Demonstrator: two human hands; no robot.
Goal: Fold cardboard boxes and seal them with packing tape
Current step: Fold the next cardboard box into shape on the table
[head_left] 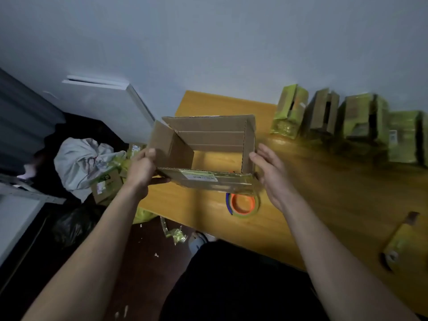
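An opened-out brown cardboard box (208, 140) is held above the wooden table (324, 193), and I look through it to the tabletop. My left hand (141, 170) grips its left corner, thumb on the near wall. My right hand (271, 174) is at its right side with fingers nearly straight, fingertips touching the right wall. A roll of packing tape (243, 203) with an orange core lies on the table just below the box's near edge. Old yellowish tape and a label cover the near wall.
Several taped boxes (335, 119) stand in a row along the wall at the table's back right. A flat taped piece (401, 244) lies at the right front. On the floor at left are a white bag (81, 163), more boxes (106, 184) and tape scraps.
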